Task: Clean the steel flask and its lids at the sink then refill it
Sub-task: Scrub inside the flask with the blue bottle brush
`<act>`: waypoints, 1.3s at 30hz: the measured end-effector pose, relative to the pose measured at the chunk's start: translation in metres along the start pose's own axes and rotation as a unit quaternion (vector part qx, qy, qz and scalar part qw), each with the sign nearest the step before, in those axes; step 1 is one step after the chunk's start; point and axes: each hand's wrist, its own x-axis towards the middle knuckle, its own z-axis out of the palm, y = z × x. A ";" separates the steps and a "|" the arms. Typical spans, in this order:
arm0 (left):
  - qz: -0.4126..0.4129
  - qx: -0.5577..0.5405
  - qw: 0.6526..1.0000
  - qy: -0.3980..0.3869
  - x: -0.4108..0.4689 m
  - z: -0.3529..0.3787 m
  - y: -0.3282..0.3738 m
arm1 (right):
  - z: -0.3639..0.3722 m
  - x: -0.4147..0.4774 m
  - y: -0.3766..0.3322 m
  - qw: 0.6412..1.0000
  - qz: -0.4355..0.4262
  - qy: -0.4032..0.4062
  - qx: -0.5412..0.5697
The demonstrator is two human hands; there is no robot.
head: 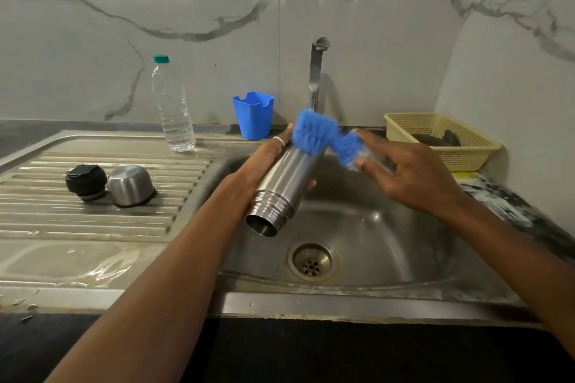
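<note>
Steel flask [287, 183] lies tilted over the sink [389, 245], its open mouth toward seven o'clock. The left hand [267, 158] grips its body. At the one o'clock end, the right hand [413, 177] holds a blue brush [320, 133] against it. At nine o'clock, black stopper [86, 182] and steel cup lid [130, 185] rest on the draining board [93, 227].

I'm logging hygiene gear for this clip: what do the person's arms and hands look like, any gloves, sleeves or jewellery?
Both forearms are bare as far as the frame shows: no sleeves, gloves or watch. The left hand wears one silver band ring on a finger. The right hand shows no ring that can be seen.
</note>
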 end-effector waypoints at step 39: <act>0.015 0.040 0.998 0.048 0.007 -0.006 0.001 | 0.003 0.002 -0.007 0.998 -0.029 -0.032 0.052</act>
